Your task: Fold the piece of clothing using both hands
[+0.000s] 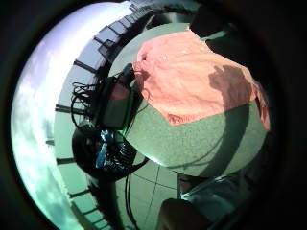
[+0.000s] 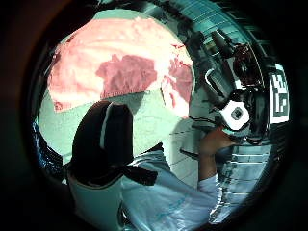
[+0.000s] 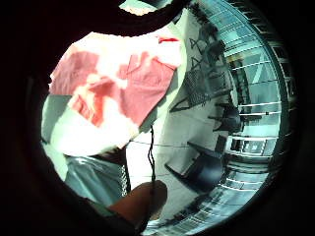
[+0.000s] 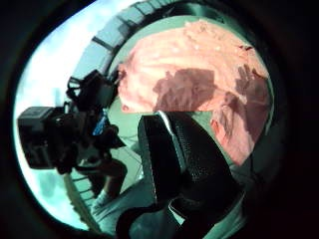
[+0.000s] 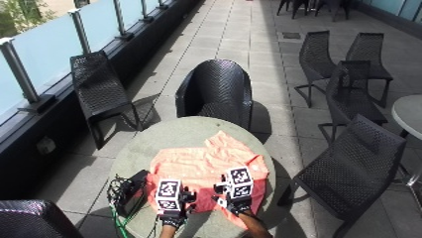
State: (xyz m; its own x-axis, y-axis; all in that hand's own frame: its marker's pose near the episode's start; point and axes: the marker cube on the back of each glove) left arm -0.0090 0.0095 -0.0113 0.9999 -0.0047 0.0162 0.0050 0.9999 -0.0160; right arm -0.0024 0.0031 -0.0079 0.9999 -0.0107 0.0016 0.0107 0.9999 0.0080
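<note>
A salmon-orange garment [image 5: 204,166] lies spread over the near right part of a round grey-green table [image 5: 165,134]. My left hand [image 5: 173,210] and right hand [image 5: 237,203] hover side by side over the garment's near edge, a little above it. Neither hand holds cloth. In the palm views the garment [image 1: 192,81] [image 2: 110,62] [image 3: 128,88] [image 4: 189,69] lies below at a distance, with the hands' shadows on it. A black gloved finger [image 2: 108,139] of the left hand and one [image 4: 179,154] of the right stick out uncurled.
A black box with tangled cables [image 5: 131,191] sits at the table's near left edge. Black wicker chairs stand behind the table [image 5: 214,91], at its left [image 5: 99,91] and at its right [image 5: 349,168]. A glass railing runs along the left.
</note>
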